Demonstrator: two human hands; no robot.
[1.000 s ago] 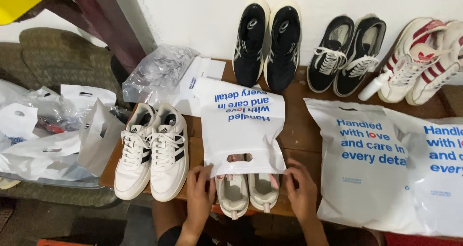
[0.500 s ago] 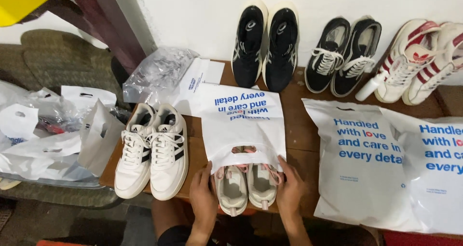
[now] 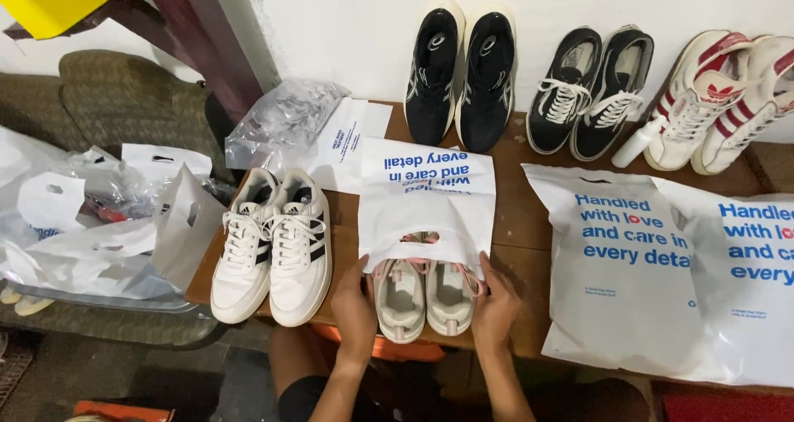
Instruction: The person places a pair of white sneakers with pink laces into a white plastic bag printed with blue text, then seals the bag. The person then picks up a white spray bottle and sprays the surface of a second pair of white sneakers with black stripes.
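White bag (image 3: pixel 428 203) hides pink-laced shoes' (image 3: pixel 423 294) toes.

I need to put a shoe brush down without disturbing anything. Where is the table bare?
Bare wood shows between the white bag and the filled bag, and in front of the black sneakers. The table's left end, around the white striped sneakers, is crowded.

Glossy white plastic bag (image 3: pixel 430 203), matt cloth-and-rubber shoes (image 3: pixel 426 294), smooth brown wooden table (image 3: pixel 517 215)

Shoe-cleaning shop: sneaker pairs (image 3: pixel 459 75), branded bags (image 3: pixel 628 265).
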